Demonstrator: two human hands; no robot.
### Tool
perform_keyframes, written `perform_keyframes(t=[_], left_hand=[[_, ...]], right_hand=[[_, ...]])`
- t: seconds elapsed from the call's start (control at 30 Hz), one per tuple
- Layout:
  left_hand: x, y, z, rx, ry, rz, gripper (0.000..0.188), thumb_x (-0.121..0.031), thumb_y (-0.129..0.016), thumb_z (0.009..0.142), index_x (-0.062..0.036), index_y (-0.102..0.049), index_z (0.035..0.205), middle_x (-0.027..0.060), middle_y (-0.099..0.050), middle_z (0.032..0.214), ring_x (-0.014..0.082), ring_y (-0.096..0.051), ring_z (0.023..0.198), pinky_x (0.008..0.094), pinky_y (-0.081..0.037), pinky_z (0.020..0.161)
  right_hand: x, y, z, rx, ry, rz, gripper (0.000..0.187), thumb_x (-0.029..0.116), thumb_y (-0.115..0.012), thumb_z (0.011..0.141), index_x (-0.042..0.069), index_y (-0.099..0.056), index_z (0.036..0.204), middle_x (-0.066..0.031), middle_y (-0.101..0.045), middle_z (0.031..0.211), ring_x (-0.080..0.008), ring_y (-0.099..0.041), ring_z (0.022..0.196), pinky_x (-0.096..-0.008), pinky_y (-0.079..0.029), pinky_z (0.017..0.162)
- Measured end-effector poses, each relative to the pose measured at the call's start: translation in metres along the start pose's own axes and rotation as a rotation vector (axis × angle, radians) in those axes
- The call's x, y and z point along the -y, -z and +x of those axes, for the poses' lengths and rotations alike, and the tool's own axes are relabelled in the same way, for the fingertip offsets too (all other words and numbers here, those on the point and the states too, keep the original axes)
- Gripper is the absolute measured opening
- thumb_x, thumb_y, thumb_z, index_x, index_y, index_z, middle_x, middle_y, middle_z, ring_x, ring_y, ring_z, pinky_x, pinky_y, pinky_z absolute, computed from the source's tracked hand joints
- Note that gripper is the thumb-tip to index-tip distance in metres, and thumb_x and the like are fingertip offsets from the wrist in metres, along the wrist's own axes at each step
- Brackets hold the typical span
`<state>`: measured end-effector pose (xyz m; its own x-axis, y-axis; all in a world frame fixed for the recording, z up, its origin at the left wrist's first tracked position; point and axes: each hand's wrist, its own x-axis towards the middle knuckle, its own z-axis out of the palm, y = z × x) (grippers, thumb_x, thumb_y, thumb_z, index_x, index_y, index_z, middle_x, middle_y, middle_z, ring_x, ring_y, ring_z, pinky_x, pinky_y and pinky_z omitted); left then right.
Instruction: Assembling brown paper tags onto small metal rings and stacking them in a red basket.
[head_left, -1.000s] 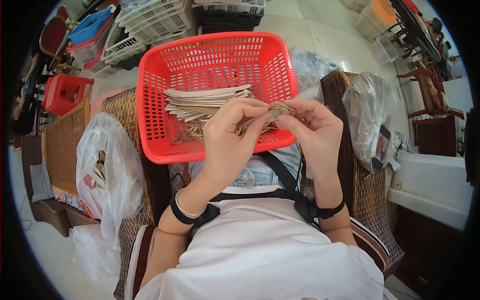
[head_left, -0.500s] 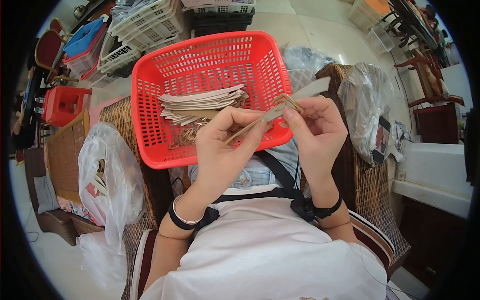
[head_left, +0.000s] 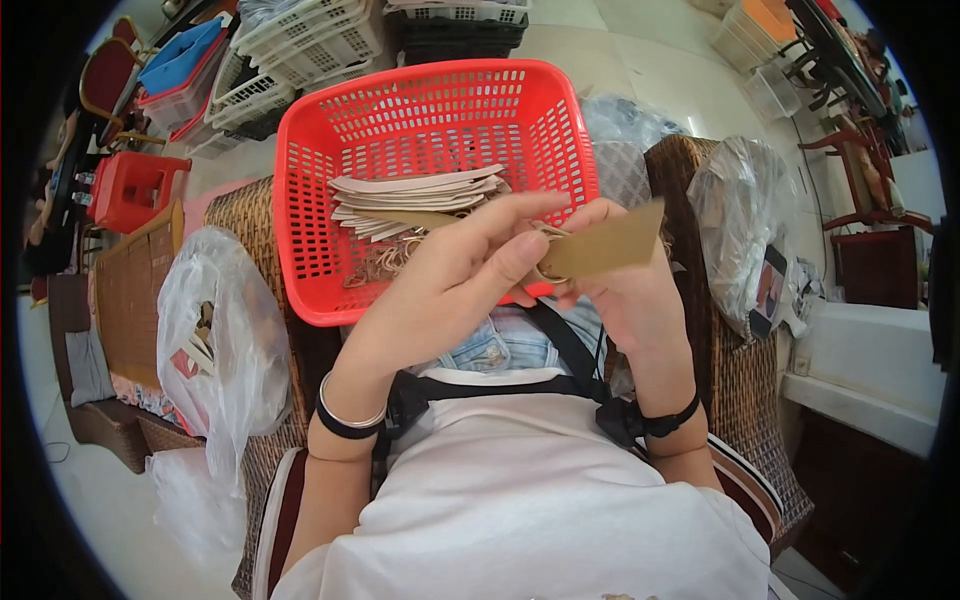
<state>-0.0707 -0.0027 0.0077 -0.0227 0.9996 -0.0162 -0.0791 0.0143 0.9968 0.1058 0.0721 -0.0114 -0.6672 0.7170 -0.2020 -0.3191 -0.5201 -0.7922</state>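
Note:
Over the near right edge of a red plastic basket (head_left: 284,250), my hands are together on a strap with a gold metal buckle. The strap's flat tan end (head_left: 610,243) sticks out to the right. My left hand (head_left: 455,275) pinches by the buckle (head_left: 547,262), with thumb and index finger pressed together. My right hand (head_left: 640,305) is closed behind the strap; its fingertips are partly hidden. In the basket lies a pile of pale strips (head_left: 420,192), with one tan strip among them. Loose gold metal buckles (head_left: 385,262) lie at the near side of the pile.
The basket rests across my lap, between woven wicker surfaces (head_left: 745,390). A clear plastic bag (head_left: 225,370) hangs at the left, another (head_left: 735,205) lies at the right beside a phone (head_left: 768,290). Stacked crates (head_left: 315,50) and a red stool (head_left: 135,190) stand farther off.
The strap has turned, so its broad tan face now shows toward me. My left hand has moved in to the right, closer to my right hand. The view has shifted slightly.

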Motion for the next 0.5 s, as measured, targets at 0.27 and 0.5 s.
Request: perform_keyframes(t=[0.27, 0.5], left_hand=[[0.001, 0.004, -0.005, 0.049, 0.136, 0.043, 0.024, -0.013, -0.065, 0.089, 0.0042, -0.063, 0.105, 0.0008, -0.061, 0.073, 0.0036, -0.053, 0.054, 0.0167, -0.044, 0.052], [0.008, -0.001, 0.001, -0.18, 0.027, -0.127, 0.014, -0.001, -0.068, 0.083, 0.0039, -0.062, 0.094, 0.0025, -0.063, 0.078, 0.0054, -0.056, 0.063, 0.0183, -0.047, 0.056]], right_hand=[[0.007, 0.0, -0.001, -0.02, -0.022, 0.022, 0.026, 0.0, -0.063, 0.082, -0.005, -0.058, 0.108, -0.0146, -0.066, 0.093, -0.0179, -0.066, 0.075, -0.0284, -0.057, 0.062], [0.013, 0.003, -0.006, -0.037, 0.195, -0.355, 0.022, 0.004, -0.062, 0.087, -0.004, -0.059, 0.107, -0.0099, -0.066, 0.09, -0.0146, -0.064, 0.076, -0.0287, -0.056, 0.068]])
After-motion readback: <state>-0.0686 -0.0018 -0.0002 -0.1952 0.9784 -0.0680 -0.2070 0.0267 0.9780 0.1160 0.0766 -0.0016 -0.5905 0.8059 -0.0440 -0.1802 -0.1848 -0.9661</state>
